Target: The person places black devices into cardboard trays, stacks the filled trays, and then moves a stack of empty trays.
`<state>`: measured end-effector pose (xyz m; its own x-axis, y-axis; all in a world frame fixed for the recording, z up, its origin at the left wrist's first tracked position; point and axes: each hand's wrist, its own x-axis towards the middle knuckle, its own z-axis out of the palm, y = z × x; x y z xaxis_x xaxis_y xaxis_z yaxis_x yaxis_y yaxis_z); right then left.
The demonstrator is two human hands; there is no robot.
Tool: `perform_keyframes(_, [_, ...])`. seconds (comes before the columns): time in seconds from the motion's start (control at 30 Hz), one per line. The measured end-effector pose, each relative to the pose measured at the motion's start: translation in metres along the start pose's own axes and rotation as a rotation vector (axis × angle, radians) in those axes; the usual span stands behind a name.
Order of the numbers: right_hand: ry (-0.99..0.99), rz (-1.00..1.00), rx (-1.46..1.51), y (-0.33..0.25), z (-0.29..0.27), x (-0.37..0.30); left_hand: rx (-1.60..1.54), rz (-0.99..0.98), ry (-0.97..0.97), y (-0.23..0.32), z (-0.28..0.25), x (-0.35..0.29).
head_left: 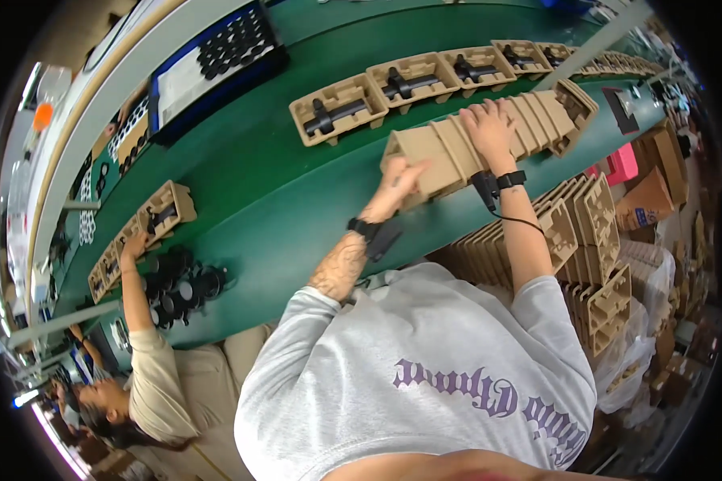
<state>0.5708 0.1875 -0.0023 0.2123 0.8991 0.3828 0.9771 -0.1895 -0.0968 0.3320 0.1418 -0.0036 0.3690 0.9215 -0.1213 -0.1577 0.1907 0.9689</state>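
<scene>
A row of nested brown moulded-pulp trays (449, 152) lies on its side along the near edge of the green bench. My left hand (397, 183) grips the left end of this stack, thumb on the top face and some fingers hidden behind the edge. Farther right, my right hand (491, 128) rests on top of the stack with its fingers stretched and spread. Both wrists wear black straps, and a dark cable hangs from the right one. Just beyond the stack, a line of pulp trays (341, 116) holds black T-shaped parts (409, 82).
More trays (598, 232) are piled at my right, beside clear plastic bags (618, 361) and a pink bin (620, 164). At left, a co-worker's hand (135, 244) touches trays near black round parts (188, 293). A blue-edged tray (217, 72) of black pieces stands at the back.
</scene>
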Motion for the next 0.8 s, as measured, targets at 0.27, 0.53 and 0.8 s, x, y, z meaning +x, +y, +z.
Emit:
perform_keyframes(0.27, [-0.036, 0.012, -0.102, -0.002, -0.005, -0.002, 1.048, -0.145, 0.296, 0.032, -0.150, -0.086])
perform_keyframes(0.53, [-0.055, 0.022, -0.139, 0.001, -0.002, -0.003, 1.598, -0.022, 0.582, -0.040, -0.255, -0.086])
perform_keyframes(0.8, [0.065, 0.008, -0.083, -0.014, 0.000, -0.009, 0.302, -0.213, -0.166, 0.041, -0.013, -0.020])
